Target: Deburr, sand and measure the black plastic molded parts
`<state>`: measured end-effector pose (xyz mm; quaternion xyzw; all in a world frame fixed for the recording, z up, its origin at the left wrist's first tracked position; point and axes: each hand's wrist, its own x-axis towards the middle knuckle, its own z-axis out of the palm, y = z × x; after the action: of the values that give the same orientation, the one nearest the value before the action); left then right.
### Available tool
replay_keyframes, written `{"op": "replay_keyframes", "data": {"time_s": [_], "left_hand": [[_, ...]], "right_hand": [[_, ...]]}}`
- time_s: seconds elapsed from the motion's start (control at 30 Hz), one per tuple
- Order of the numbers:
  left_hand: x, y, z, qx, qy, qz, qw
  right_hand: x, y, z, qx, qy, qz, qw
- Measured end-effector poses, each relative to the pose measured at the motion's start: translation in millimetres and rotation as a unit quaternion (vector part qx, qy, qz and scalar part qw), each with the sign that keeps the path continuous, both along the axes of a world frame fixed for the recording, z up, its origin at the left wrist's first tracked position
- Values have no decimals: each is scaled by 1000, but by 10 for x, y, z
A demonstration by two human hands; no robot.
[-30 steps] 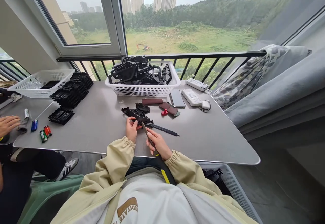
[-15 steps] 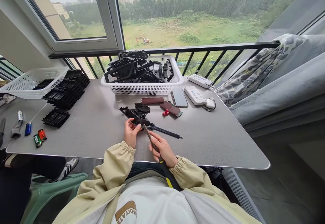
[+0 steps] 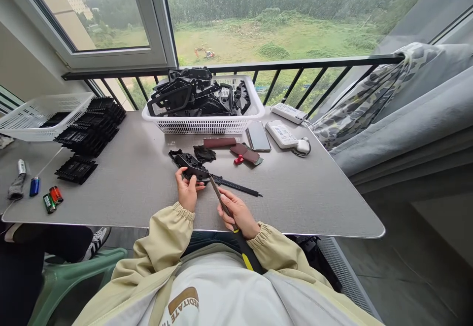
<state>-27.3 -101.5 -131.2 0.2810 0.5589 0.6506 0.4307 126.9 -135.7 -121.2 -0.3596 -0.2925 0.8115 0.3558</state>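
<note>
Black part (image 3: 190,163) extends beyond grip of left hand (image 3: 187,194); right hand (image 3: 238,216) holds file (image 3: 216,188).

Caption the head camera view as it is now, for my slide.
Left hand on a black part, right hand gripping a file, at a grey table.

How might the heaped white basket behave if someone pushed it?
The heaped white basket would probably stay upright, given its broad, low shape. The black parts piled above its rim look loose, so a jolt could shift or spill some.
</note>
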Motion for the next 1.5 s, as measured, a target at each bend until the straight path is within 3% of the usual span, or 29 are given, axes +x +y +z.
{"op": "replay_keyframes", "data": {"time_s": [0.3, 0.73, 1.03, 1.33, 1.5], "left_hand": [[11, -4, -28, 8, 43, -16, 999], [17, -24, -33, 30, 16, -89, 995], [11, -36, -12, 40, 35, -49, 997], [24, -42, -26, 43, 34, -89, 995], [2, -10, -40, 53, 12, -25, 998]], "right_hand": [[-57, 21, -73, 42, 4, 7, 999], [-121, 1, -59, 77, -67, -15, 995], [-134, 24, -59, 75, -76, -11, 994], [-120, 14, -34, 99, -87, 15, 991], [-110, 10, -36, 96, -78, 13, 992]]}}
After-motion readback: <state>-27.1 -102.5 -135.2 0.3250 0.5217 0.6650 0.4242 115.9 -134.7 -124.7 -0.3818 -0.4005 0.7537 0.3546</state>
